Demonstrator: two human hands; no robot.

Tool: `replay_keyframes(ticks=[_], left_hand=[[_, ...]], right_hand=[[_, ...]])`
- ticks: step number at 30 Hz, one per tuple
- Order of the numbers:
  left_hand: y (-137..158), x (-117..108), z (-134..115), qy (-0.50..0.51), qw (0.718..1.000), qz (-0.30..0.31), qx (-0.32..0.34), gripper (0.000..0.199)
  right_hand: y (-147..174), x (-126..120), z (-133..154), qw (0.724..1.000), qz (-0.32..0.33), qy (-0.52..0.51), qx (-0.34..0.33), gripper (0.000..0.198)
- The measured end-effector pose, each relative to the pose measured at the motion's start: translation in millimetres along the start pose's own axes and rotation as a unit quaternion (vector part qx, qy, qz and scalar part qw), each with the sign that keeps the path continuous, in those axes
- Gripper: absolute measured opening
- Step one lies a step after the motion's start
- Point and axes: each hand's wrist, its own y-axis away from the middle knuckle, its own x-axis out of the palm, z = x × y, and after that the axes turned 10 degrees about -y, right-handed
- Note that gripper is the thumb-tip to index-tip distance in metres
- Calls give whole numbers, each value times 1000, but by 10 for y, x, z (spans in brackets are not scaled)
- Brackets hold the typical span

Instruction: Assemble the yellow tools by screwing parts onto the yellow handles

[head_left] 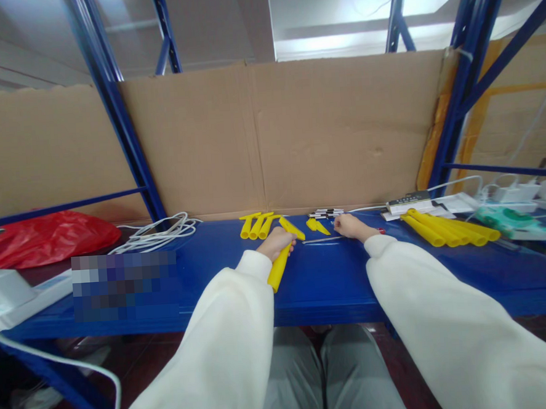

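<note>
My left hand (pixel 278 244) is wrapped around a yellow T-shaped plastic piece with a tube handle (pixel 279 271); its slanted head (pixel 292 228) points away from me. To the right, my right hand (pixel 349 226) rests low over the blue tabletop with its fingers pinched together; anything between them is too small to make out. Small yellow plastic pieces (pixel 318 227) lie just left of those fingers. A thin metal rod (pixel 322 240), perhaps a screwdriver shaft, lies below them, with a red end (pixel 380 230) showing by my right wrist.
Several yellow T-shaped pieces (pixel 257 227) lie left of centre. Black-and-white sticks (pixel 326 213) sit at the back. More yellow tubes (pixel 448 229) lie right, near a green-and-white packet (pixel 515 223). A white cable coil (pixel 166 232), red plastic bag (pixel 53 236) and power strip (pixel 33 302) are left.
</note>
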Motion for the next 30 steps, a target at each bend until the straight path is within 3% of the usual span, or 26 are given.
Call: replay_keyframes(ticks=[8,16,20,22,26,30], left_hand=[[-25,1,18,4,1000,11,1,29],[-42,4,22,15,1000,16,-1,28],[-44,3,13,46,998,34,-4,26],[-54,-1,13,78,996,47,-7,24],[-91,-16,32,146,985,89,-12,19],[-118,-23,49,181,972,148,-19,14]], right_hand=[[-1,3,28,998,2,-42,42,17],[31,-54,55,1000,26,6,1,15],[57,-34,60,994,-13,-104,-14,12],[63,-5,96,976,-48,-210,-39,14],[60,62,271,905,-97,-406,-89,18],[74,122,461,850,-88,-506,-113,14]])
